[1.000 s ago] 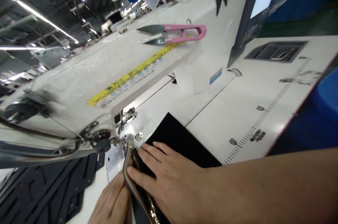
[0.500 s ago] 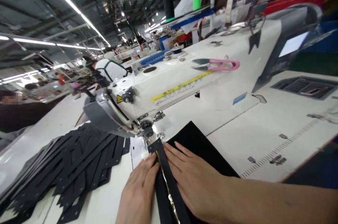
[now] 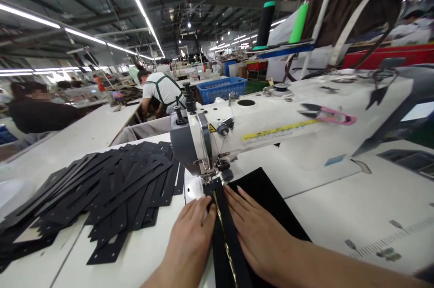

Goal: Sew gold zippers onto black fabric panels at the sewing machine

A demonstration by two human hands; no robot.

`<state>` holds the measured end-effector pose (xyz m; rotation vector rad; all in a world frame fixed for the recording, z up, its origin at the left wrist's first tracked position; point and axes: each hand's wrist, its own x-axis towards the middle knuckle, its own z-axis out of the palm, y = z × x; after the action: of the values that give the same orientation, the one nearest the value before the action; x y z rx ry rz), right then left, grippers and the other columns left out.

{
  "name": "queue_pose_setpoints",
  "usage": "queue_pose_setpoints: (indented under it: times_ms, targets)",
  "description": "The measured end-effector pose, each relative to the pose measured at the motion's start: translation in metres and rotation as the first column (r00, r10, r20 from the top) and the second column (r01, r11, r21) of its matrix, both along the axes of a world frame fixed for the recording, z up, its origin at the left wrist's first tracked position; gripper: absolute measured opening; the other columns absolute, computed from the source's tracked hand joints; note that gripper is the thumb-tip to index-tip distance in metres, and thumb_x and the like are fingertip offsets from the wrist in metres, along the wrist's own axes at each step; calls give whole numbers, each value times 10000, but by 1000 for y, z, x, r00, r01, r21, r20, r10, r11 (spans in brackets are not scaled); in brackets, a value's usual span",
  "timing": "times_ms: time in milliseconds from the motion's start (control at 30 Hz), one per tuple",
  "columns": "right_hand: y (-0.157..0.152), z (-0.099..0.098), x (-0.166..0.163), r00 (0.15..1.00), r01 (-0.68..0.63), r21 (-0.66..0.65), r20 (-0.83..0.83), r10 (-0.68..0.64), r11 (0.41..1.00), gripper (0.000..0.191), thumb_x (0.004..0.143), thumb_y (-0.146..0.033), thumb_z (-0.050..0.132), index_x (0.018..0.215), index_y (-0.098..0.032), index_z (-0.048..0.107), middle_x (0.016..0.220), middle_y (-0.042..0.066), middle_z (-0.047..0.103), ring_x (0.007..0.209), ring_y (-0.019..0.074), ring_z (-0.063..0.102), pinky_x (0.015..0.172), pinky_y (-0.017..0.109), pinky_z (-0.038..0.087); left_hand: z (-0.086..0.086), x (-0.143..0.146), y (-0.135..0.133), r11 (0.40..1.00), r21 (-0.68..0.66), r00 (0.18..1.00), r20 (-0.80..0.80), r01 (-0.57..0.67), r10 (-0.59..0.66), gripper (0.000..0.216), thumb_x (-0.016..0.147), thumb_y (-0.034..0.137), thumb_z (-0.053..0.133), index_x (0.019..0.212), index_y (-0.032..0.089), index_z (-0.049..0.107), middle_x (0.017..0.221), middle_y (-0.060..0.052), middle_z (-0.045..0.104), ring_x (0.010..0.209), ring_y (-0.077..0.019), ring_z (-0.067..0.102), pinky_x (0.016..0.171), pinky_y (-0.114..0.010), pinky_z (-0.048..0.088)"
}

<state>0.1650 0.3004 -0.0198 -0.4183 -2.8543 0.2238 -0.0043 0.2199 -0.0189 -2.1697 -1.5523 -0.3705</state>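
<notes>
A black strip with a long slot (image 3: 228, 215) lies under the sewing machine's needle area (image 3: 212, 175); a gold-toothed zipper (image 3: 222, 229) shows in the slot. Beneath it, a larger black fabric panel (image 3: 267, 197) spreads out to the right. My left hand (image 3: 191, 233) rests along the strip's left edge, fingers extended and slightly bent, fingertips and thumb touching it. Flat on the strip's right side and the panel lies my right hand (image 3: 257, 229), its fingers stretched toward the presser foot. The needle tip is too small to make out.
Many black slotted strips (image 3: 115, 188) are heaped left of the machine. Pink-handled thread snips (image 3: 330, 114) lie on the machine arm (image 3: 288, 120). Black (image 3: 266, 25) and green thread cones (image 3: 299, 23) stand behind. A blue crate (image 3: 220, 89) and co-workers (image 3: 164, 89) are farther back.
The camera view has turned left and levelled, so the machine and hands appear farther right. Both hands keep nearly the same place on the black strip.
</notes>
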Motion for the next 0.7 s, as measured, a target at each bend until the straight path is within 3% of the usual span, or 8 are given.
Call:
queue_pose_setpoints:
  times_ms: [700]
  targets:
    - [21,-4,-13,998,-55,86,-6,56,995,586,744,-128,420,1322,-50,365,1373,168,312,1293,269,217,1027,454,287,-9,-14,18,994,93,998,9,63,-64,361,878,73,247,985,77,592,983,-157,636,933,-229,609,778,-351,541]
